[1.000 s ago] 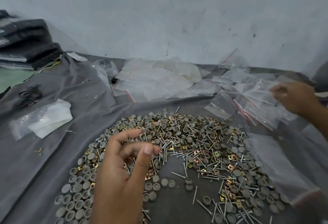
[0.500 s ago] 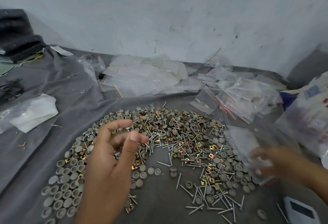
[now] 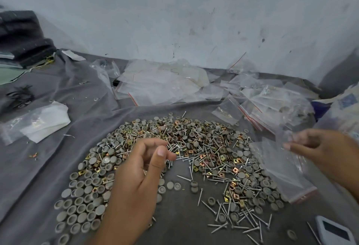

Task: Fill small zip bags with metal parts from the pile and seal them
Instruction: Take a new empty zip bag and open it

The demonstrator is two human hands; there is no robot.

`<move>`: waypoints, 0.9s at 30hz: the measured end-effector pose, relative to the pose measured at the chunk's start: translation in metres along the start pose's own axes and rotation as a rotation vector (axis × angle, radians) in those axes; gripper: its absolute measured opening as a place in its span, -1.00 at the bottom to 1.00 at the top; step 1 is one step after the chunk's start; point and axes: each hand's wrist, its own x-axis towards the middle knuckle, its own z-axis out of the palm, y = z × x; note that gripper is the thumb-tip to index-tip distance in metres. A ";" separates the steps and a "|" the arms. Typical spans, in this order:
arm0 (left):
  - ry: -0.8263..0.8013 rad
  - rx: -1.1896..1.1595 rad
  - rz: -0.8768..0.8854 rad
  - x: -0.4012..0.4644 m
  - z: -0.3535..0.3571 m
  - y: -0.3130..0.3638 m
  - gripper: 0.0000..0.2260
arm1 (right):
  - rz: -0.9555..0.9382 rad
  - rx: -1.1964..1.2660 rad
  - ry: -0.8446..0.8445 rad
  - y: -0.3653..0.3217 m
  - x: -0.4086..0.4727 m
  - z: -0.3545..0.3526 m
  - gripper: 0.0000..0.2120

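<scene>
since half a second ago the right hand [image 3: 318,151] has risen from low beside the pile to its right edge, bringing a clear zip bag [image 3: 279,169] that it pinches, mouth hanging down, probably to open it for filling. the grey cloth [image 3: 48,167] keeps the pile of metal parts [image 3: 194,157] spread in an arc within reach, with spare empty bags [image 3: 165,85] behind. the left hand [image 3: 136,182] hovers over the pile, fingers loosely curled, thumb near forefinger; whether it holds parts i cannot tell.
</scene>
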 end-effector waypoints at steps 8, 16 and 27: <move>-0.121 0.206 -0.009 -0.010 0.013 0.010 -0.65 | -0.192 0.713 -0.452 -0.145 -0.063 0.084 -0.85; -0.172 0.456 -0.090 -0.004 0.002 -0.005 -0.82 | -0.017 0.914 -0.479 -0.136 -0.075 0.123 -0.79; -0.201 0.414 -0.092 -0.007 0.008 0.000 -0.85 | 0.089 0.888 -0.467 -0.116 -0.070 0.116 -0.56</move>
